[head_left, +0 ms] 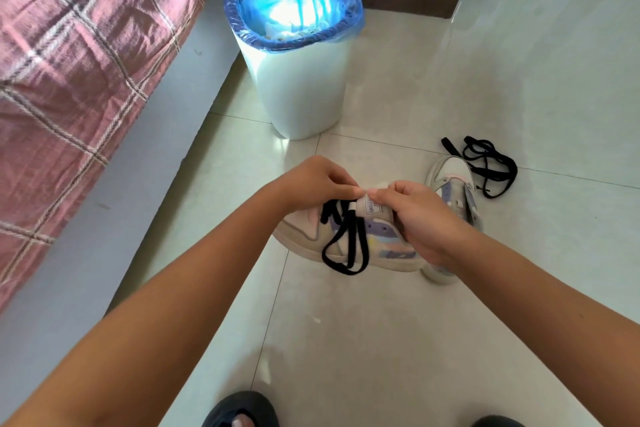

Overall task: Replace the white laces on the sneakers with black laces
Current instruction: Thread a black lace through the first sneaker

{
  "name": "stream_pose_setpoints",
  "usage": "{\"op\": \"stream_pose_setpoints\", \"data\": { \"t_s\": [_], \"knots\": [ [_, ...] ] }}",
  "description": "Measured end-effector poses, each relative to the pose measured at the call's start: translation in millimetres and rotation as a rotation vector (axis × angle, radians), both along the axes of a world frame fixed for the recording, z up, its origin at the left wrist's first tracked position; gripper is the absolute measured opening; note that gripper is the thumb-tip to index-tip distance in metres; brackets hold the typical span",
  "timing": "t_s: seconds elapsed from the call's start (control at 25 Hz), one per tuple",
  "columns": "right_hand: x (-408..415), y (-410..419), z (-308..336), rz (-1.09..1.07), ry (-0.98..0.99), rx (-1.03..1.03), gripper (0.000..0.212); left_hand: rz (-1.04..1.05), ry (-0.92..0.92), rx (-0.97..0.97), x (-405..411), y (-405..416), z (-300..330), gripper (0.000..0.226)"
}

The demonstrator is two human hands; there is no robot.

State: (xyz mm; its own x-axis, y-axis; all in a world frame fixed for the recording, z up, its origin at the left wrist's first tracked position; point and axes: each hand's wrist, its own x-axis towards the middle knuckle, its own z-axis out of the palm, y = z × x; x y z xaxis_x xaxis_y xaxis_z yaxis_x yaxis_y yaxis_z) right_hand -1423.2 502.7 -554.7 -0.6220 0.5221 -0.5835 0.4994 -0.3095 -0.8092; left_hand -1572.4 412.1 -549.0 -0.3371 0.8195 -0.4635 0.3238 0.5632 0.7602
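- Held sneaker is up off the floor, on its side, long axis running left-right, tongue toward the camera.
- Left hand grip: fingertips pinched together at the top eyelets, apparently on the black lace; its loose ends hang down the near side.
- Right hand grip: clamped on the tongue and collar.
- Lace sits just below the left fingers, so the left hand is nearer for threading.
- Second sneaker is on the floor to the right, eyelets bare; spare black lace is lying against it.
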Motion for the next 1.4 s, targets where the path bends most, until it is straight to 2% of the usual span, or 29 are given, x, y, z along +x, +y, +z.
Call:
{"op": "stream_pose_setpoints", "data": {
  "t_s": [0.12, 0.24, 0.32, 0.44, 0.52, 0.72, 0.8, 0.88, 1.0, 1.08, 1.16, 1.24, 1.32, 1.4],
  "knots": [
    [-1, 3, 4, 0.011, 0.0, 0.023, 0.032, 0.143, -0.064, 0.084, 2, 3, -2, 0.006],
    [1, 7, 6, 0.001, 0.016, -0.039, 0.025, 0.253, 0.037, 0.159, 6, 16, 3, 0.007],
    [4, 7, 6, 0.014, -0.018, -0.076, 0.02, 0.364, 0.039, 0.26, -1, 33, 17, 0.012],
    [12, 6, -1, 0.015, -0.105, -0.197, 0.033, 0.452, -0.025, 0.441, -21, 65, 46, 0.024],
    [18, 4, -7, -0.008, -0.126, -0.304, 0.035, 0.501, -0.046, 0.524, -27, 83, 63, 0.022],
    [25, -1, -22, -0.047, -0.158, -0.409, 0.031, 0.562, -0.009, 0.565, -20, 106, 64, 0.009],
    [24, -9, -26, -0.037, -0.174, -0.372, 0.021, 0.539, 0.019, 0.591, -16, 110, 63, 0.009],
    [23, -20, -32, -0.009, -0.248, -0.219, 0.02, 0.485, 0.066, 0.621, -9, 115, 67, 0.008],
    [21, -45, -45, -0.052, -0.288, -0.089, 0.027, 0.351, -0.041, 0.693, 8, 121, 74, 0.012],
    [17, -65, -51, -0.142, -0.254, -0.101, 0.028, 0.149, -0.133, 0.678, 23, 121, 76, 0.014],
    [10, -84, -54, -0.22, -0.225, -0.141, 0.025, -0.076, -0.2, 0.569, 38, 117, 71, 0.011],
    [1, -102, -54, -0.32, -0.142, -0.304, 0.016, -0.2, -0.268, 0.434, 49, 106, 57, 0.005],
    [-2, -112, -55, -0.34, -0.099, -0.465, 0.009, -0.184, -0.282, 0.314, 51, 83, 34, 0.026],
    [2, -105, -54, -0.178, -0.167, -0.379, 0.011, 0.004, -0.215, 0.228, 41, 43, 5, 0.038]
  ]
}}
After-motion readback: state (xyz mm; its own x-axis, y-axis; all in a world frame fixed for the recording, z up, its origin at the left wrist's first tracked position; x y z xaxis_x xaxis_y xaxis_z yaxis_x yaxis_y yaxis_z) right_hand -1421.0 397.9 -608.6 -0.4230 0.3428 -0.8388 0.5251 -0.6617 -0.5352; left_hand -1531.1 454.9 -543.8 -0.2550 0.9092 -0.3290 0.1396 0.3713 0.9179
